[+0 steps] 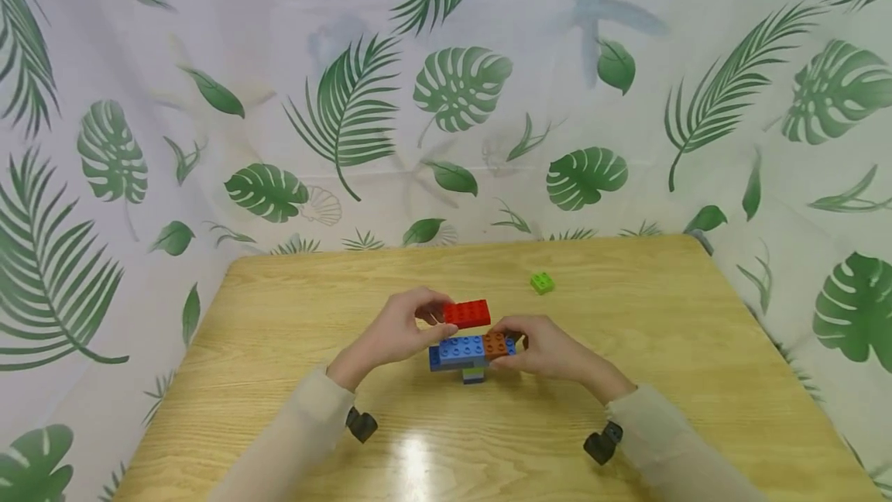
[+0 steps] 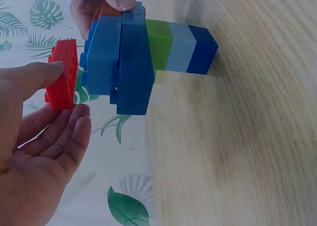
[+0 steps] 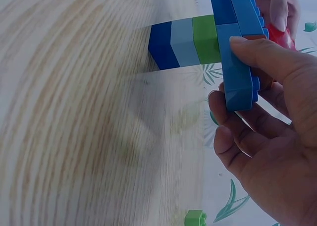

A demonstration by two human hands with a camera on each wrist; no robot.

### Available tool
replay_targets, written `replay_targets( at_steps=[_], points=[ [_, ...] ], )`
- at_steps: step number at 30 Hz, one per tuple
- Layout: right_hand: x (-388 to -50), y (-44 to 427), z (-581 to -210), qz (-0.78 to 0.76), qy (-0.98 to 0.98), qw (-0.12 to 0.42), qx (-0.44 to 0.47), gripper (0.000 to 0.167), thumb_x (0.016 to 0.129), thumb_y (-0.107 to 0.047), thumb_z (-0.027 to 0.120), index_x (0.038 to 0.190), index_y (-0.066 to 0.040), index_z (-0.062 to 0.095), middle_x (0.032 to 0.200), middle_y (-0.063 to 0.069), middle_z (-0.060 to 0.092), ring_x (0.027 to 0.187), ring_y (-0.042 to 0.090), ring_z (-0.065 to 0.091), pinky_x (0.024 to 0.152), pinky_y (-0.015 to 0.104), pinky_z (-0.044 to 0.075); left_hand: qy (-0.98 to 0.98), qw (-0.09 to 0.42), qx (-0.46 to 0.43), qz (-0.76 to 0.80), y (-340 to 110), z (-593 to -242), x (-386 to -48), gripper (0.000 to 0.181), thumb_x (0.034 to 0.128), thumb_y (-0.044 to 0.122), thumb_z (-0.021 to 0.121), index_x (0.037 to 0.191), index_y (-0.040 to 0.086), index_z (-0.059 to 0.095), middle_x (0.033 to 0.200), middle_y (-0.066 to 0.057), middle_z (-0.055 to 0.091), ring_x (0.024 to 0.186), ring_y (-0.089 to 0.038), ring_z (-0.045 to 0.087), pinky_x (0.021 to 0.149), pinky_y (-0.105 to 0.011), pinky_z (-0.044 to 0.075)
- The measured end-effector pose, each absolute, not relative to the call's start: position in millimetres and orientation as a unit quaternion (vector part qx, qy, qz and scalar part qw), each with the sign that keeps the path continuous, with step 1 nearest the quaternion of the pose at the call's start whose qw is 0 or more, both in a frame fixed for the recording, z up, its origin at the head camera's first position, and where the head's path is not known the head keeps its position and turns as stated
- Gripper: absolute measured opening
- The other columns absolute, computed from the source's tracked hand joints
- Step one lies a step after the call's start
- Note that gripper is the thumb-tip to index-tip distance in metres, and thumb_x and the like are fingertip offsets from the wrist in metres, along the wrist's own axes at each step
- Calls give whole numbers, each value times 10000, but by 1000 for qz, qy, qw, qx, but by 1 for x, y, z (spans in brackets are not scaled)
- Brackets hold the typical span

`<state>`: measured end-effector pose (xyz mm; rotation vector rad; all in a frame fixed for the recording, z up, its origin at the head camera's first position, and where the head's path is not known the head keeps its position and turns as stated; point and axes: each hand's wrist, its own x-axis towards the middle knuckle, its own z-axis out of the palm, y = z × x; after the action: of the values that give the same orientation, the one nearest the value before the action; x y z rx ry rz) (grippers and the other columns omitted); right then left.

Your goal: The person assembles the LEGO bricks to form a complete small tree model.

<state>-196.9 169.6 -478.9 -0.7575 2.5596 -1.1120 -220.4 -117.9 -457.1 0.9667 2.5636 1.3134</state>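
A red toy brick (image 1: 468, 314) is pinched between the thumb and fingers of my left hand (image 1: 404, 326). It hovers just above a built block structure, apart from its studs in the left wrist view. That structure has a narrow column of dark blue, light blue and green bricks (image 2: 181, 47). Across its top lie blue bricks (image 1: 461, 348), with an orange-brown brick (image 1: 495, 344) on the right part. My right hand (image 1: 543, 347) grips the right end of this top layer, its thumb on the side of a blue brick (image 3: 237, 77).
A small lime green brick (image 1: 542, 283) lies by itself on the wooden table (image 1: 313, 285), toward the back right. Behind the table hangs a white cloth (image 1: 390, 153) printed with green leaves.
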Motion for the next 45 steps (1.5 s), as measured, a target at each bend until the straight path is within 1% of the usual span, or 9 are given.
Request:
replay_targets(
  at_steps=[7,12,17,25,31,32,35,38,45],
  points=[
    [-194,171,-481,-381,877,117,-269,375,911,-332,845,1197,-127,713,1056,-33,721,926,130,595,763,253,494,839,59,337,422,-116,-465,-211,350,960,270,791,1241,73,723,1138,-33,739,973,-181,695,884,-405,602],
    [-196,171,-480,-382,873,112,-283,299,920,-320,837,1136,-153,715,1011,-50,716,899,111,598,720,249,471,841,64,347,410,-115,-466,-207,354,952,283,803,1233,81,729,1130,-30,740,978,-201,697,870,-445,601],
    [-197,171,-478,-383,871,110,-286,286,918,-319,839,1112,-153,711,1008,-43,715,897,123,596,714,249,464,846,55,352,397,-115,-465,-204,353,943,279,814,1225,83,731,1124,-34,745,971,-165,683,855,-453,595],
    [-197,170,-478,-380,873,108,-288,335,905,-325,850,1156,-143,723,1040,-36,728,922,121,609,743,259,483,853,50,362,374,-115,-464,-202,338,942,257,812,1216,79,726,1118,-34,742,970,-161,671,847,-449,591],
    [-194,168,-475,-389,873,93,-279,554,913,-414,831,1370,-139,681,1163,-42,733,1000,124,611,762,272,492,851,50,371,367,-115,-461,-202,333,951,254,799,1219,73,721,1122,-44,742,978,-173,675,848,-452,595],
    [-193,167,-474,-391,873,85,-278,555,923,-420,819,1384,-146,678,1165,-52,733,1001,120,611,760,271,490,851,49,373,367,-115,-460,-202,333,952,253,798,1219,71,721,1122,-47,743,979,-175,677,846,-453,596],
    [-191,165,-472,-393,872,57,-285,459,948,-398,794,1332,-156,718,1112,-77,745,971,92,624,773,296,506,850,45,378,364,-115,-460,-203,327,956,252,794,1216,70,719,1119,-51,743,981,-180,682,842,-457,598],
    [-190,164,-470,-387,871,39,-300,413,960,-359,785,1304,-136,740,1088,-69,761,920,74,621,772,306,514,848,45,382,365,-115,-460,-203,313,957,250,795,1205,75,719,1112,-49,744,980,-178,688,837,-454,599],
    [-188,164,-468,-381,869,47,-312,472,963,-334,781,1360,-89,714,1150,4,767,912,88,620,773,268,524,845,43,390,364,-116,-461,-203,287,955,240,802,1183,88,717,1100,-43,747,978,-170,695,829,-428,602]
  ],
)
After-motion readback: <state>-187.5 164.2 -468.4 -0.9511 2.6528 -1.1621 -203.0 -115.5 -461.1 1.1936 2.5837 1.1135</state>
